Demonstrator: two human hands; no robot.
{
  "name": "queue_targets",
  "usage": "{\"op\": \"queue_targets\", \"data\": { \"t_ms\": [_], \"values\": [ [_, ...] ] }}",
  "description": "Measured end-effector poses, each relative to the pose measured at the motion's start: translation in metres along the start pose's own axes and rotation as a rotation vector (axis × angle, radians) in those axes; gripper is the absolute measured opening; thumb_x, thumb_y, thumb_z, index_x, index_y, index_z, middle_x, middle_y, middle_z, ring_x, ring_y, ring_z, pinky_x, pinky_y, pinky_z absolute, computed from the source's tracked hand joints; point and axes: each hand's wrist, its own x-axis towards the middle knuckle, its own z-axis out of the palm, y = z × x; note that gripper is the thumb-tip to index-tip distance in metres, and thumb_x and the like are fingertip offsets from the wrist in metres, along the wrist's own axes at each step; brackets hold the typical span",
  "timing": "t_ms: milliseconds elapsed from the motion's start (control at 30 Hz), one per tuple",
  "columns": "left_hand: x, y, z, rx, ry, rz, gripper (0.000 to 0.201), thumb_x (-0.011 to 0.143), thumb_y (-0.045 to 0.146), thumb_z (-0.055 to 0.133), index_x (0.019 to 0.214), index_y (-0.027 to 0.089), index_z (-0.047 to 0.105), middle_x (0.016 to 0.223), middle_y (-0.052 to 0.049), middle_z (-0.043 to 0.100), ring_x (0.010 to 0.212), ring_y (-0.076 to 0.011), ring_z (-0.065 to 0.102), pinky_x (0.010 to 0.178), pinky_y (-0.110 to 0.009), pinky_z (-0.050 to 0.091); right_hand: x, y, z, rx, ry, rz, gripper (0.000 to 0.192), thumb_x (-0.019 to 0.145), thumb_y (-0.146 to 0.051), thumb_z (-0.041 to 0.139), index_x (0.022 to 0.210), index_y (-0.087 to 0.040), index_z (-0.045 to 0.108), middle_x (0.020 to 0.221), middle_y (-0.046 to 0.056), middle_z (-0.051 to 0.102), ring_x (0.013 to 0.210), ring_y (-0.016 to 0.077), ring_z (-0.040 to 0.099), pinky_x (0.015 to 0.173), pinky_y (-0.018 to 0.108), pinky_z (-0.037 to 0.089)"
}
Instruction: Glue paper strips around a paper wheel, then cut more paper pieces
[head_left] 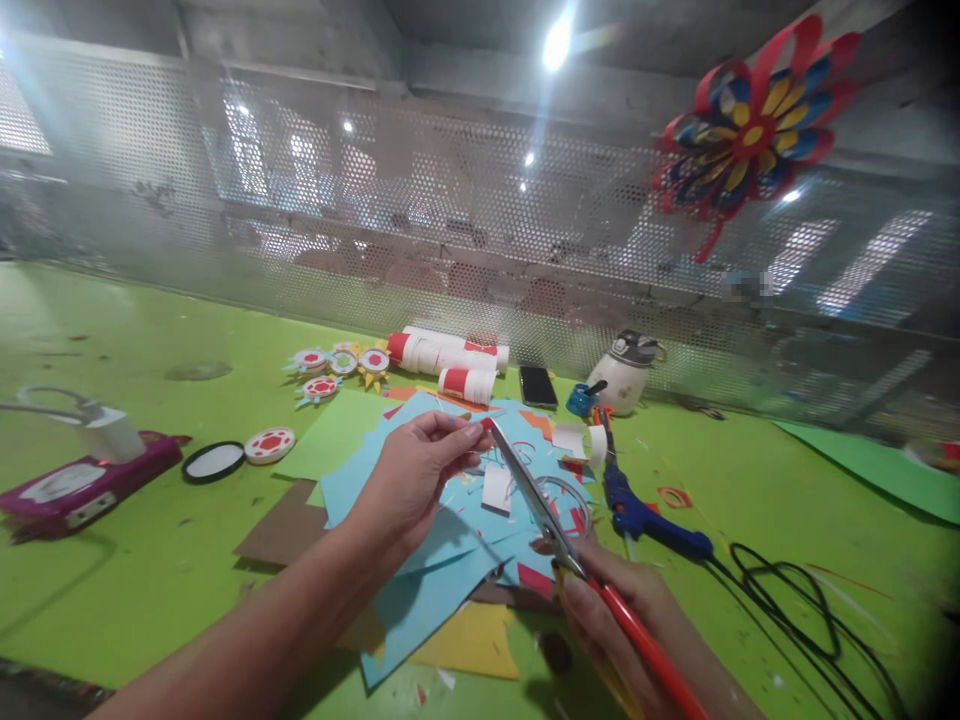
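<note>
Over a pile of blue paper sheets [412, 590], my left hand [427, 465] pinches a small red piece of paper [487, 425] between thumb and fingertips. My right hand [622, 620] grips a pair of scissors [531, 495] with red handles. The tips of the blades point up and left and meet the red piece, at or right beside it. Below the blades lie a small white paper piece [496, 490], a roll of clear tape [564, 505] and red scraps. How far the blades are parted is hard to make out.
A blue glue gun [652, 525] with a coiled black cord lies at right. Stacked paper cups [450, 352], a phone [538, 386] and a white jug [624, 375] stand along the back. Paper flowers [322, 388] and a purple power strip [97, 485] are at left.
</note>
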Motion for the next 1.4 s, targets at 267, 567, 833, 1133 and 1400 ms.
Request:
{"op": "queue_targets", "data": {
  "t_ms": [267,567,833,1133,1400],
  "values": [
    [-0.004,-0.002,0.001,0.093,-0.101,-0.047,0.020,0.071,0.022,0.075,0.068,0.013,0.058,0.061,-0.001,0.062,0.057,-0.0083,0.053,0.056,-0.021,0.038,0.000,0.004,0.000,0.020,0.005,0.018,0.046,0.090,-0.055,0.047,0.105,-0.016,0.067,0.059,0.000,0.050,0.052,0.0135,0.046,0.045,0.024,0.036],
    [-0.008,-0.002,0.005,0.134,-0.206,-0.110,0.019,0.071,0.026,0.074,0.072,0.014,0.060,0.065,-0.006,0.068,0.058,-0.0138,0.061,0.055,-0.025,0.042,0.001,0.006,0.001,-0.007,0.040,-0.002,0.044,0.089,-0.051,0.049,0.107,-0.015,0.068,0.081,0.007,0.066,0.070,0.0193,0.058,0.058,0.028,0.045],
    [-0.006,-0.003,0.002,0.138,-0.172,-0.020,0.018,0.073,0.026,0.072,0.075,0.014,0.058,0.065,-0.005,0.067,0.058,-0.0123,0.059,0.056,-0.024,0.041,0.002,0.016,0.002,-0.036,0.002,-0.037,0.050,0.089,-0.058,0.041,0.107,-0.018,0.065,0.070,0.004,0.062,0.062,0.0191,0.054,0.057,0.030,0.045],
    [-0.007,-0.001,0.004,0.141,-0.162,0.014,0.019,0.071,0.027,0.073,0.075,0.015,0.059,0.063,-0.005,0.066,0.057,-0.0129,0.058,0.056,-0.026,0.041,-0.002,0.005,0.000,-0.005,-0.004,-0.006,0.047,0.093,-0.053,0.041,0.109,-0.015,0.065,0.072,0.005,0.060,0.062,0.0162,0.053,0.048,0.024,0.040],
    [-0.007,-0.003,0.003,0.149,-0.167,0.018,0.018,0.072,0.026,0.072,0.074,0.015,0.058,0.063,-0.004,0.067,0.057,-0.0124,0.058,0.056,-0.025,0.042,-0.001,0.007,-0.002,-0.066,-0.012,-0.042,0.048,0.094,-0.053,0.039,0.108,-0.014,0.064,0.065,0.002,0.055,0.062,0.0167,0.050,0.061,0.030,0.044]
  ]
}}
